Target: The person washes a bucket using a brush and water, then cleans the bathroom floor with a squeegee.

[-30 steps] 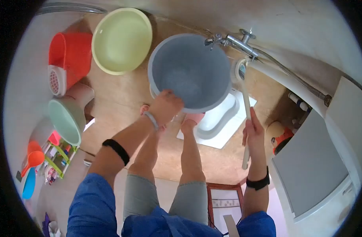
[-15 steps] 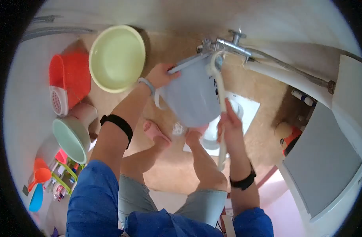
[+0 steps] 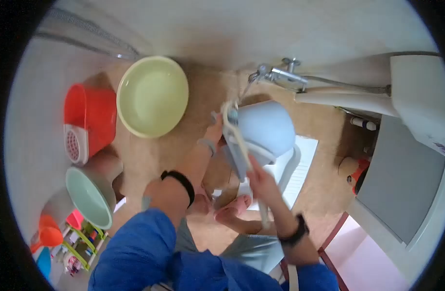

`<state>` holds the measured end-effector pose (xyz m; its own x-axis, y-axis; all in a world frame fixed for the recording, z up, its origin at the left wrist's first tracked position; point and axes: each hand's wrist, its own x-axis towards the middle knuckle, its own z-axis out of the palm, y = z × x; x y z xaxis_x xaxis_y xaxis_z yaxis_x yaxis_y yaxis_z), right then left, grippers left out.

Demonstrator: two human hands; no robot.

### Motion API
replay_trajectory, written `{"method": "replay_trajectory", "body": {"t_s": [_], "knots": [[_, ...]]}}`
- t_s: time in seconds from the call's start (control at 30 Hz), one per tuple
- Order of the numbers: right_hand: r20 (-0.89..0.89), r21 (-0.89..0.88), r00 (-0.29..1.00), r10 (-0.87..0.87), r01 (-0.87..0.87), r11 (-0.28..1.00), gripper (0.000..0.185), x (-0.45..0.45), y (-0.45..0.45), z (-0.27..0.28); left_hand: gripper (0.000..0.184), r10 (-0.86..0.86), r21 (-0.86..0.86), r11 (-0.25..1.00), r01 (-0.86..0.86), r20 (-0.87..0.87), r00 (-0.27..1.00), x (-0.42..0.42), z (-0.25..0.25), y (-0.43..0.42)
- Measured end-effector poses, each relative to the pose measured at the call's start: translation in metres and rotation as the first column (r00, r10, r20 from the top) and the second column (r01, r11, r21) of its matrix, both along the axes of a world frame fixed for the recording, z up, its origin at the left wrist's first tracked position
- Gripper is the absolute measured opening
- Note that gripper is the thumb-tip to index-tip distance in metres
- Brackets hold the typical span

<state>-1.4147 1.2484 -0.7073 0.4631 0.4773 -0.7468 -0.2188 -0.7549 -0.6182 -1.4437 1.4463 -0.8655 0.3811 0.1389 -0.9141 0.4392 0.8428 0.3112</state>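
Note:
A light blue-grey bucket (image 3: 268, 127) is tilted on its side over the squat toilet (image 3: 305, 157), its mouth turned toward the lower left. My left hand (image 3: 214, 131) is closed at the bucket's rim, partly hidden behind the brush. Wrapped around the pale handle of a long-handled brush (image 3: 240, 143) is my right hand (image 3: 265, 183). The brush head lies beneath the tap, by the upper edge of the bucket. From the chrome tap (image 3: 263, 72) a thin stream of water runs down toward the brush head.
At left stand a yellow-green basin (image 3: 153, 97), a red mop bucket (image 3: 98, 119) and a mint basin (image 3: 90, 196). A grey-topped cabinet (image 3: 402, 179) is on the right. A white pipe (image 3: 346, 98) runs along the wall. My feet in pink slippers (image 3: 232, 207) stand close below.
The bucket has turned so that its base points right and its mouth toward the lower left. My left hand has moved down and right, and the brush head has shifted left and down.

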Motion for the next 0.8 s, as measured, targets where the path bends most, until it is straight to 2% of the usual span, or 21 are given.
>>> {"method": "replay_trajectory", "body": {"t_s": [0.03,0.07,0.1,0.13,0.2,0.23,0.27,0.33,0.37,0.43,0.47,0.53,0.6,0.63,0.7,0.73,0.77,0.8], "knots": [[-0.040,-0.001,0.999,0.005,-0.005,1.000,0.051,0.019,0.024,-0.021,0.062,0.014,0.002,1.000,-0.014,-0.010,1.000,-0.016,-0.010,-0.014],[0.058,-0.018,0.994,0.088,-0.087,0.996,0.053,0.033,0.041,-0.050,0.058,0.100,-0.031,0.995,-0.098,0.071,0.992,-0.018,-0.018,-0.027],[0.015,-0.041,0.999,0.043,-0.043,0.998,0.050,0.042,0.052,-0.059,0.055,0.171,-0.060,0.985,-0.163,0.174,0.970,-0.005,-0.025,-0.027],[-0.030,-0.073,1.000,-0.007,0.005,0.997,0.047,0.050,0.060,-0.067,0.047,0.399,-0.162,0.915,-0.370,0.229,0.888,0.008,-0.034,-0.027],[-0.026,-0.058,0.997,-0.076,0.075,0.996,0.048,0.075,0.036,-0.071,0.043,0.379,-0.181,0.921,-0.346,0.202,0.903,0.028,-0.030,-0.017],[0.079,-0.041,0.990,-0.115,0.119,0.992,0.049,0.088,0.013,-0.079,0.039,0.348,-0.163,0.933,-0.320,0.187,0.919,0.034,-0.023,-0.012],[0.182,0.099,0.960,-0.213,0.197,0.975,0.049,0.104,-0.012,-0.092,0.039,0.343,-0.157,0.936,-0.314,0.220,0.913,0.045,-0.016,-0.008],[0.023,0.069,0.935,-0.353,0.351,0.934,0.048,0.119,-0.021,-0.044,0.035,0.209,0.055,0.958,-0.280,0.535,0.818,0.057,-0.001,-0.007],[0.013,0.067,0.934,-0.356,0.354,0.933,0.048,0.110,-0.025,-0.027,0.035,0.205,0.060,0.959,-0.276,0.527,0.825,0.046,0.008,-0.009],[-0.145,0.263,0.827,-0.543,0.561,0.785,0.048,0.106,-0.024,-0.009,0.032,-0.116,0.270,0.961,-0.061,0.591,0.798,0.041,0.030,0.004],[-0.213,0.296,0.769,-0.602,0.638,0.711,0.049,0.099,-0.025,-0.013,0.032,-0.131,0.293,0.954,-0.062,0.594,0.794,0.038,0.034,0.003],[-0.185,0.311,0.776,-0.602,0.628,0.714,0.049,0.082,-0.023,-0.034,0.032,-0.084,0.121,0.993,0.012,0.613,0.785,0.016,0.034,-0.024],[-0.036,0.308,0.796,-0.605,0.584,0.751,0.049,0.077,-0.019,-0.047,0.034,-0.319,0.253,0.947,0.198,0.658,0.682,0.000,0.006,-0.054],[-0.036,0.315,0.793,-0.608,0.587,0.746,0.049,0.080,-0.023,-0.059,0.034,-0.326,0.260,0.944,0.202,0.659,0.678,-0.013,0.011,-0.071],[0.044,0.311,0.785,-0.618,0.577,0.755,0.047,0.093,-0.027,-0.074,0.041,-0.570,0.529,0.811,0.249,0.621,0.538,-0.027,0.021,-0.092],[0.038,0.306,0.821,-0.570,0.533,0.789,0.047,0.091,-0.035,-0.071,0.048,-0.520,0.465,0.847,0.259,0.619,0.589,-0.029,0.016,-0.086],[0.039,0.308,0.821,-0.570,0.532,0.789,0.047,0.081,-0.036,-0.056,0.048,-0.520,0.467,0.846,0.257,0.619,0.588,-0.027,0.019,-0.073],[-0.053,0.342,0.827,-0.559,0.541,0.768,0.048,0.067,-0.035,-0.039,0.047,-0.501,0.449,0.858,0.251,0.617,0.607,-0.020,0.024,-0.058]]}}
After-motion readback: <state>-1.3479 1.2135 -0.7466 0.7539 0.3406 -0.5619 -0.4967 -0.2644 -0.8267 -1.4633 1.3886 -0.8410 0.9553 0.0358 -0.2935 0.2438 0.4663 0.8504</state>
